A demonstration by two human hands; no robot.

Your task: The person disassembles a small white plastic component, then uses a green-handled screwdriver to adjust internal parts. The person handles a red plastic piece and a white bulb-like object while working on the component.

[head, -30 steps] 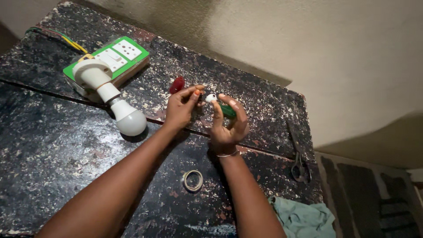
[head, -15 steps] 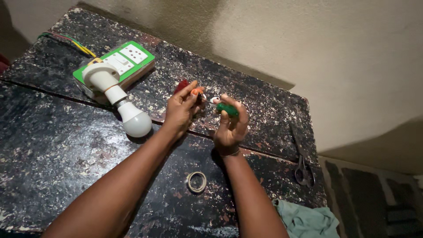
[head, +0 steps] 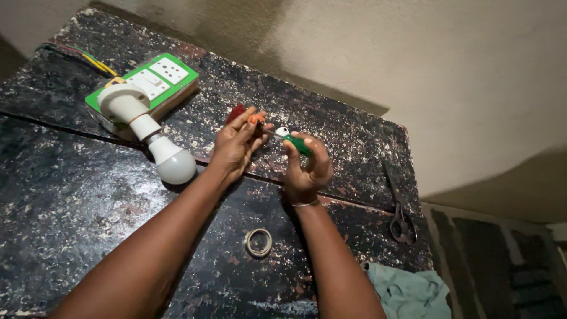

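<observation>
Your right hand point(head: 308, 168) is clamped on a green-handled screwdriver point(head: 293, 142), its tip at the small orange part point(head: 256, 119) your left hand point(head: 235, 143) pinches.

A white bulb point(head: 175, 163) in a white lamp holder point(head: 121, 103) is lying against a green-and-white socket board point(head: 155, 81) on a paint-flecked black table point(head: 65, 207), 1 tape roll point(head: 258, 241), metal scissors point(head: 400, 210) and a teal cloth point(head: 410, 292) sitting nearby.
</observation>
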